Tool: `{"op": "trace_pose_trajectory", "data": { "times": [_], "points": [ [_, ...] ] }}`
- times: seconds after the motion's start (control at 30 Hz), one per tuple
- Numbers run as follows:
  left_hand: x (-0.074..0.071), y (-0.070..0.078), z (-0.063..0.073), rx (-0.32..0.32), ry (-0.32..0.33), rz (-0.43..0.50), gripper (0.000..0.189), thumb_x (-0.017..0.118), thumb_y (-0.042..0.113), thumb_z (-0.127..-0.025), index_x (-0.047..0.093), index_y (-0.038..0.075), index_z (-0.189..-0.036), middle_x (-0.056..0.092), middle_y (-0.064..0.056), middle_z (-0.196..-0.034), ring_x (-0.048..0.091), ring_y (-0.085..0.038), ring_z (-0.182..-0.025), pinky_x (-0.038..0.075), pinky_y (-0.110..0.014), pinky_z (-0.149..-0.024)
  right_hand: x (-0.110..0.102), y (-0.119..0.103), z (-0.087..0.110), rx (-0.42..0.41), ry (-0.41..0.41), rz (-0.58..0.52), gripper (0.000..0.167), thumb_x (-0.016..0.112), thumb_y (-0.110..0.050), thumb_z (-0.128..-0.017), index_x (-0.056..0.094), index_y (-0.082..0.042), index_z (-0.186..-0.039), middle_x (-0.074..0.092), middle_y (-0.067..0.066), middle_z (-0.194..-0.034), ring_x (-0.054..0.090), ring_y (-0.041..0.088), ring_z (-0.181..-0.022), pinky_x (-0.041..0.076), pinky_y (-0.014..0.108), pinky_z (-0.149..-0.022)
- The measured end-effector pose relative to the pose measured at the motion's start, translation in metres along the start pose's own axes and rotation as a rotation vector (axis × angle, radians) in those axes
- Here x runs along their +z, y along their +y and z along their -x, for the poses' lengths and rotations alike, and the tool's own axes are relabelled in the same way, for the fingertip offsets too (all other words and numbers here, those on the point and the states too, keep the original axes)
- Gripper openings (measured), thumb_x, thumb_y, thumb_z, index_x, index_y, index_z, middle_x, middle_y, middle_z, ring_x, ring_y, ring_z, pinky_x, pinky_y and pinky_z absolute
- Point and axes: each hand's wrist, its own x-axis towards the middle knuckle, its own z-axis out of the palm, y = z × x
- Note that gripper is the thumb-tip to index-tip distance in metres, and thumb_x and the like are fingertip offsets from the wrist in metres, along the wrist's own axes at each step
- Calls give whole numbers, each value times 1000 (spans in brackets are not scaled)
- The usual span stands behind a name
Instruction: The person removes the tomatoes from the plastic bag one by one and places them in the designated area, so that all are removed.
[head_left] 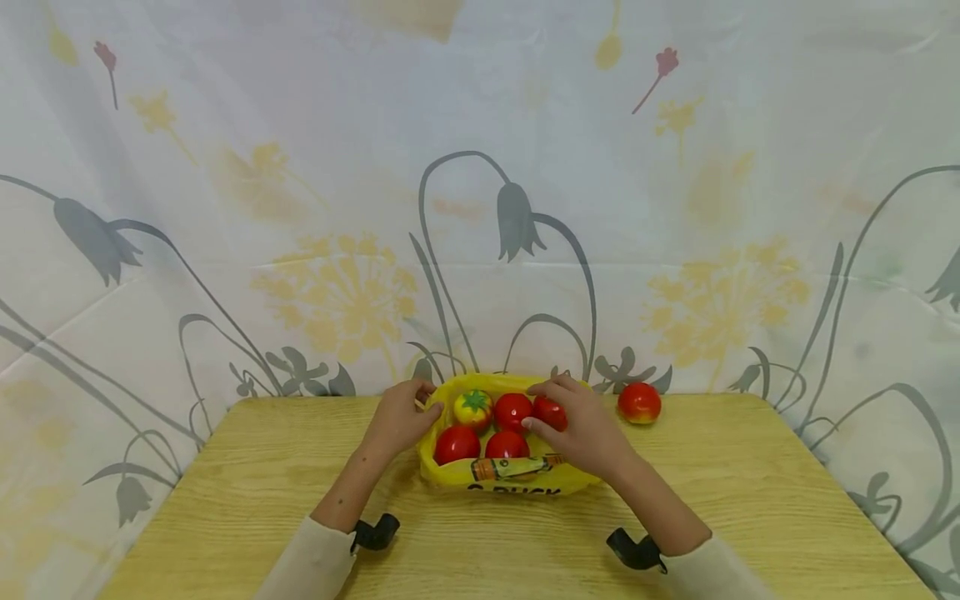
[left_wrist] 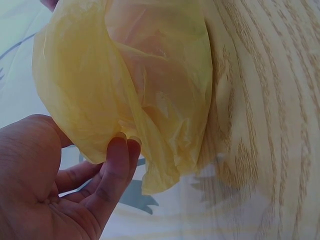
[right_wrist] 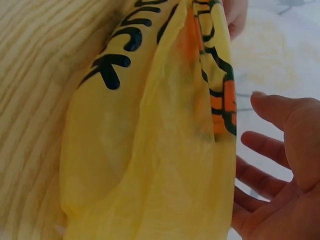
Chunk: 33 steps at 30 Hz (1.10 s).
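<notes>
A big flowery cloth (head_left: 480, 108) hangs at the back, behind the wooden bench (head_left: 262, 483). On the bench sits a yellow bag (head_left: 450, 477) with its mouth wide open. The left hand (head_left: 397, 419) has its grip on the bag, pinching the edge. The right hand (head_left: 592, 427) is over the other side of the bag. Its grip is loose, with the fingers apart, right by a red fruit (head_left: 550, 411) in the bag. In there too are three more red ones (head_left: 514, 412) and one with a green top (head_left: 473, 409). A lone fruit (head_left: 640, 403) is on the bench, to the right of the bag.

I think the step now is putting fruit in the bag, and it looks almost done. Next, the right hand should probably lift out and reach for the lone fruit while the left hand holds the bag.
</notes>
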Motion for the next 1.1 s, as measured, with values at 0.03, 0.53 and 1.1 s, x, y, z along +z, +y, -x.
{"op": "trace_pose_trajectory", "data": {
  "times": [0.03, 0.53, 1.1],
  "points": [
    [0, 0, 0, 1, 0, 2, 26, 75, 14, -98, 72, -1, -119, 70, -11, -103, 68, -22, -82, 59, -37, -72, 2, -1, 0, -5, -9, -9, 39, 83, -23, -94, 72, -9, -130, 68, 8, -124, 67, 33, -118, 59, 49, -97],
    [1, 1, -3, 15, 3, 19, 27, 74, 14, -98, 72, -2, -120, 71, -12, -105, 67, -22, -84, 59, -38, -73, 17, -6, 4, -73, -101, 25, 35, 79, -18, -98, 72, -6, -130, 69, 10, -123, 68, 29, -105, 59, 45, -93],
    [0, 0, 0, 4, 1, 3, 25, 75, 13, -97, 72, -1, -118, 70, -12, -102, 66, -21, -79, 58, -37, -71, 31, -11, 5, -151, -167, 61, 28, 70, -5, -101, 76, -10, -128, 70, 4, -124, 68, 24, -111, 59, 42, -96]
  ]
}}
